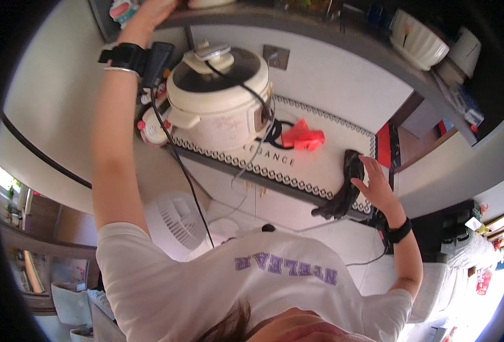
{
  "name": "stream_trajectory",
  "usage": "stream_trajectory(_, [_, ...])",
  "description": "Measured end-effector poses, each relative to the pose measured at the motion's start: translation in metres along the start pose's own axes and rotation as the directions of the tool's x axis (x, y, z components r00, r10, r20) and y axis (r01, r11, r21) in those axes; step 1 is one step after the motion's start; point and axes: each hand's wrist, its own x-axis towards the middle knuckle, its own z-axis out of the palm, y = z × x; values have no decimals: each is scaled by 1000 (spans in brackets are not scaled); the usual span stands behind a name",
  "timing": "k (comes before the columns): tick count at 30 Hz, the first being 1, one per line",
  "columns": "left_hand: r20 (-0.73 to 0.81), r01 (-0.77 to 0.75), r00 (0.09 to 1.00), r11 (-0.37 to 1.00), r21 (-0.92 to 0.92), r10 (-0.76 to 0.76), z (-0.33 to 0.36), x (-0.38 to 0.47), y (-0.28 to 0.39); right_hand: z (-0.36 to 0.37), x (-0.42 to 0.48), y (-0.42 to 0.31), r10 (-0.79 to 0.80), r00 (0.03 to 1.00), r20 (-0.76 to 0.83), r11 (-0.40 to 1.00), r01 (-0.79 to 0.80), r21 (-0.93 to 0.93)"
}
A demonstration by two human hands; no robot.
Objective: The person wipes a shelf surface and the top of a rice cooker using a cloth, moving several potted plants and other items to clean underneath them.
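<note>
My left hand (155,15) is raised to the dark shelf (252,17) at the top left; its fingertips are partly out of view and its grip is unclear. Below stands a white electric cooker (222,115) with a glass lid, a black cord across it, on a patterned mat (316,166). A crumpled red piece, plastic or cloth (304,136), lies right of the cooker on the mat. At the mat's right end, my right hand (376,184) has its fingers spread beside a crumpled black bag or cloth (348,188); whether they touch is unclear.
A white ribbed bowl (418,40) stands on the shelf at the right. A white fan (177,220) is below the counter at the left. Black cords hang from the devices on both wrists. A wall socket (276,57) sits behind the cooker.
</note>
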Motion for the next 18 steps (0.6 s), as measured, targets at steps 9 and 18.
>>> stream_trajectory(9, [-349,-75,895,865,496,278,96,-106,33,87,-25,67,220,872,438,973,-227,-35])
stream_trajectory(18, [457,12,860,903,430,-229,282,-196,-136,116,-34,66,131,966,221,986,-105,-126])
